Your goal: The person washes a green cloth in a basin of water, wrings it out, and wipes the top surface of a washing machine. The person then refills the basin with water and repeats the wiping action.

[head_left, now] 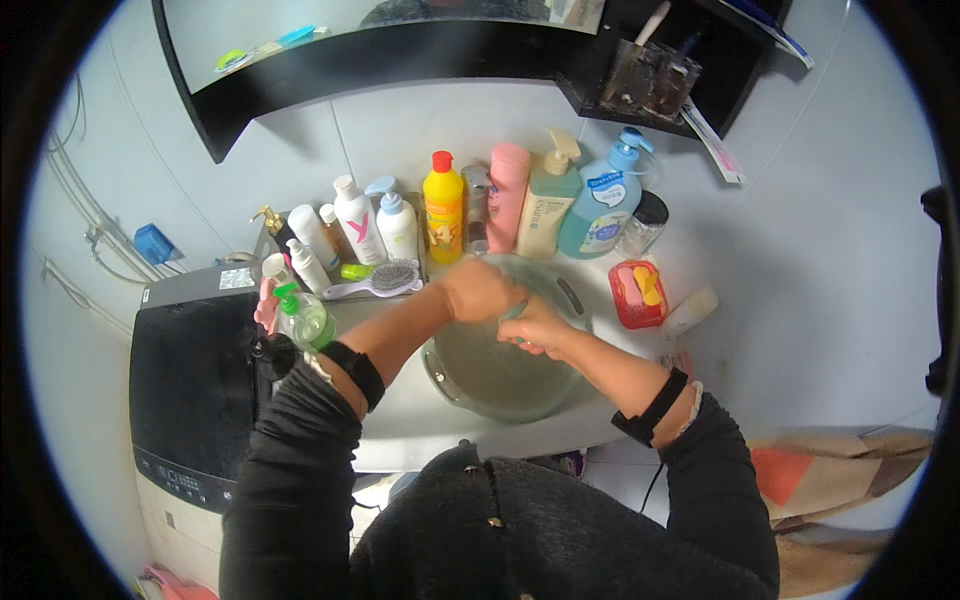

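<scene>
Head view, centre of frame: the round grey-green plastic basin (500, 385) on the white counter (420, 420) holds shallow water, washing apparently mid-way; left hand (480, 290) loosely curled above its far rim, right hand (535, 328) beside it, fingers closed, contents not discernible.

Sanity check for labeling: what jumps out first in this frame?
Both hands, left hand and right hand, meet over a grey-green basin on the white counter at centre. Behind it, a row of bottles lines the wall, the yellow bottle with a red cap brightest. A black washing machine sits at left.
</scene>
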Demonstrator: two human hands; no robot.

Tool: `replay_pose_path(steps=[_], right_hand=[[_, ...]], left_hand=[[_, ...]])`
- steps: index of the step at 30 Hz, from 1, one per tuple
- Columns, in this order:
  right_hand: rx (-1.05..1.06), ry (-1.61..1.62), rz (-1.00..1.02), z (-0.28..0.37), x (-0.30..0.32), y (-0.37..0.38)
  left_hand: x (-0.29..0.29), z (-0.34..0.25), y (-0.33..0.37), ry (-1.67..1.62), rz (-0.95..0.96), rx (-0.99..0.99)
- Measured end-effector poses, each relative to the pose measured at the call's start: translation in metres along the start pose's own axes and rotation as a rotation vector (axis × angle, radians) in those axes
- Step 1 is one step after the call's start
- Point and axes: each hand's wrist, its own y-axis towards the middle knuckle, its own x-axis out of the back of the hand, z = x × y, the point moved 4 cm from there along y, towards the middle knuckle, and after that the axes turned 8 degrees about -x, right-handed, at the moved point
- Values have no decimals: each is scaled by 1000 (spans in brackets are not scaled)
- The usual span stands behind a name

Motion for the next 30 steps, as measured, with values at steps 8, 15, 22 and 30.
replay_pose_path(steps=[8,15,22,30], right_hand=[[292,-243,-748,-98,73,10],[-181,50,-783,-206,70,28],[138,37,-832,-80,94,-71],[105,17,-617,41,82,-88]], left_hand=[[-49,-40,-110,-173,-604,547],[-114,-63,-141,-1262,-633,866],[-137,-79,-125,-1638,-473,899],[-141,-120,-98,-2152,-313,660]])
